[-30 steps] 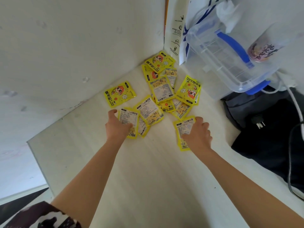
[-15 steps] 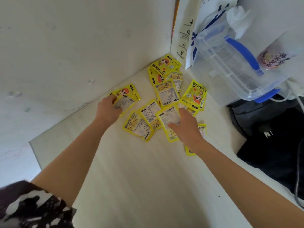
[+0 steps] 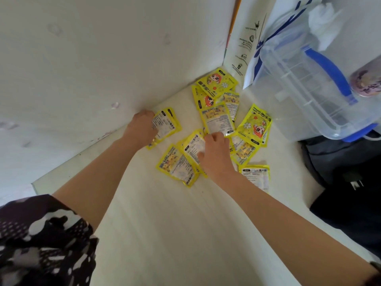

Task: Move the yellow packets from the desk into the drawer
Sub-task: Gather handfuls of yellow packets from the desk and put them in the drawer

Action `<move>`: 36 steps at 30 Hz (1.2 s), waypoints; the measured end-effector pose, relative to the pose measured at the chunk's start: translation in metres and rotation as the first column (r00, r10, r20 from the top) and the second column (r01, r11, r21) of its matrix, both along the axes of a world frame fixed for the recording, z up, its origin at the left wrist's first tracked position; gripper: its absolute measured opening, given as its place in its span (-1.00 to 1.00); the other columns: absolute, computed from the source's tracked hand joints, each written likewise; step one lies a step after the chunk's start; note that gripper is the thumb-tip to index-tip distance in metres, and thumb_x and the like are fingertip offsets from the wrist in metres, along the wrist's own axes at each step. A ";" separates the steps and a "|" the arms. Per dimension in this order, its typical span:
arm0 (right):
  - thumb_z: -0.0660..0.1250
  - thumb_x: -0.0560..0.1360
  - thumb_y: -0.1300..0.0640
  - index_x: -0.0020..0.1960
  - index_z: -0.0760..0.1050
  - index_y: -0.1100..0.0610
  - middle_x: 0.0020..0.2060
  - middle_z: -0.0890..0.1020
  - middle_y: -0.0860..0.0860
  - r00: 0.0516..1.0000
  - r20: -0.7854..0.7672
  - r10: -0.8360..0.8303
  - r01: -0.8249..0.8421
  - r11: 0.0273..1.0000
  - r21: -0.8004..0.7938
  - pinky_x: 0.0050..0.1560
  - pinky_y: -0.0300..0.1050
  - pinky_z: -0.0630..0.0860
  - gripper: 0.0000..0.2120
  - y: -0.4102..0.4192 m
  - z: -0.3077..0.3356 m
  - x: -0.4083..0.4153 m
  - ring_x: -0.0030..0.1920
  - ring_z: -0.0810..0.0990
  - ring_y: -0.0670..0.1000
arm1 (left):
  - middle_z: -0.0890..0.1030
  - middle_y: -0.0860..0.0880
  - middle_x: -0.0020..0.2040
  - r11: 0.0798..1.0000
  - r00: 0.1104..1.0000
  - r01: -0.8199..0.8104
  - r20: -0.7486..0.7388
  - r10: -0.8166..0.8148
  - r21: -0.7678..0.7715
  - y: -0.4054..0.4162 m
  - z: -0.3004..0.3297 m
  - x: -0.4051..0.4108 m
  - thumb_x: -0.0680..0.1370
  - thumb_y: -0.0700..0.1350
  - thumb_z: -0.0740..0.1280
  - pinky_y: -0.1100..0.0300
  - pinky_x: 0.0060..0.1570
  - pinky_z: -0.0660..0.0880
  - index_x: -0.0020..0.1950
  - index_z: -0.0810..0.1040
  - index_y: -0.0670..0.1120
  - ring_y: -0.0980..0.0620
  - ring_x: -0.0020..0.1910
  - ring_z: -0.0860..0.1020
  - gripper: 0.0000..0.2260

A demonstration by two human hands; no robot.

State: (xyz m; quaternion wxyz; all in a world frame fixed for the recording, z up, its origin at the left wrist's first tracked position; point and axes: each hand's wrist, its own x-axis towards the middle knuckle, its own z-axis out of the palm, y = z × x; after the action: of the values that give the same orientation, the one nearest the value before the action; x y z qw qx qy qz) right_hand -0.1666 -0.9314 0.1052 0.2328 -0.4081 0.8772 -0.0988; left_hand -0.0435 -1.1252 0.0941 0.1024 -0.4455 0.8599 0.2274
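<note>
At the centre of the frame we see both hands further in among the yellow packets than a moment ago. Our right hand has slid left off the packet at the lower right, which now lies uncovered, and its curled fingers grip a packet lying printed side up. Our left hand has moved up toward the wall and now pinches a small stack of packets. The remaining flat, glossy rectangular packets lie scattered on the pale desk, reaching into the corner. At the upper right a clear plastic box with a blue handle stands; what it holds we cannot tell. Dark fabric lies at the right edge.
</note>
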 end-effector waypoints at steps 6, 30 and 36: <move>0.30 0.52 0.22 0.36 0.37 0.08 0.27 0.42 0.08 0.997 -0.062 0.034 -0.032 0.999 0.020 0.20 0.06 0.34 -0.58 -0.001 -0.002 0.010 0.23 0.38 0.22 | 0.44 -0.25 0.21 1.000 1.000 -0.011 0.024 0.012 -0.017 0.010 0.004 0.005 0.49 -0.17 0.38 -0.10 0.14 0.45 0.21 0.46 -0.25 -0.25 0.20 0.45 -0.67; 0.30 0.51 0.27 0.30 0.35 0.03 0.14 0.50 0.11 0.991 0.008 -0.130 0.130 0.991 0.012 0.05 0.06 0.30 -0.60 0.029 0.007 0.025 0.20 0.41 0.16 | 0.55 -0.10 -0.04 0.949 0.946 -0.291 -0.112 0.305 0.122 0.080 0.023 0.056 0.48 -0.25 0.35 0.19 -0.42 0.39 0.20 0.38 -0.12 0.02 -0.32 0.52 -0.67; 0.36 0.47 0.16 0.26 0.33 0.04 -0.14 0.56 0.06 0.898 0.326 -0.295 0.344 0.933 -0.106 0.00 0.02 0.41 -0.60 0.064 0.022 0.007 -0.06 0.53 0.17 | 0.58 -0.04 0.02 0.935 0.921 -0.337 -0.165 0.352 0.113 0.077 0.042 0.066 0.45 -0.23 0.37 0.14 -0.37 0.50 0.17 0.40 -0.04 -0.05 -0.28 0.58 -0.67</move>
State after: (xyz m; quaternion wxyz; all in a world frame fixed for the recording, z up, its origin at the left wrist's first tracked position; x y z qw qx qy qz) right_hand -0.1599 -0.8672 0.1269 0.3123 -0.2555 0.8749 -0.2678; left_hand 0.0223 -1.0479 0.1363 -0.0002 -0.5626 0.7636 0.3170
